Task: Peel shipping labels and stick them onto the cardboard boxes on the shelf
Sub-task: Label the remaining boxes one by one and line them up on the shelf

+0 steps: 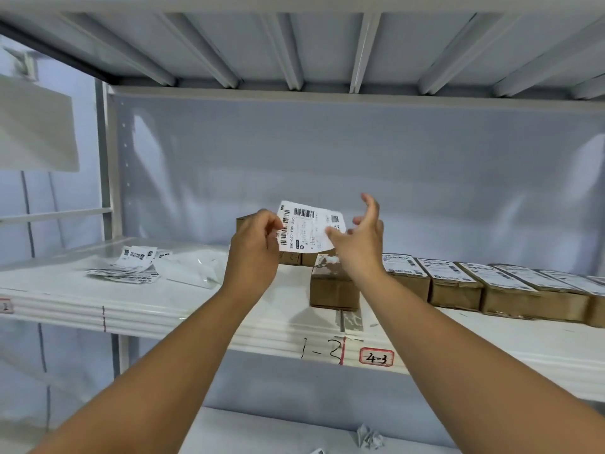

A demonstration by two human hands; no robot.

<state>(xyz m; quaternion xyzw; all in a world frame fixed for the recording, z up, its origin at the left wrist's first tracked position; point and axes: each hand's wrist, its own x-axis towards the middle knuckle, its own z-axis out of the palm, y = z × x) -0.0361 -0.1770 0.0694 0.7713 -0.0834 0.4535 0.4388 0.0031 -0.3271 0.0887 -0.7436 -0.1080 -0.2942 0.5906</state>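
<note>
Head view: the left hand pinches the left edge of a label between thumb and curled fingers and holds it in the air above the shelf, printed face toward the camera. The label's long axis runs roughly left to right, dipping a little to the right, with the large barcode along its top edge. The right hand is spread, fingers straight and apart. Its thumb tip meets the label's lower right edge, but I cannot tell whether it presses there or only touches.

A bare box stands on the shelf near the front edge, directly under the right wrist, below and a little right of the label. Its top shows pale patches but no printed label. To its right a row of labelled boxes runs toward the shelf's right end. More back boxes sit behind the hands, mostly hidden. A label pile lies toward the shelf's left end, well apart from both hands. A red-bordered tag reading 4-3 is stuck on the shelf's front edge.

As I judge it, the bare box is the target. The label must come down and slightly right, and the right hand is the nearer one to smooth it flat.
</note>
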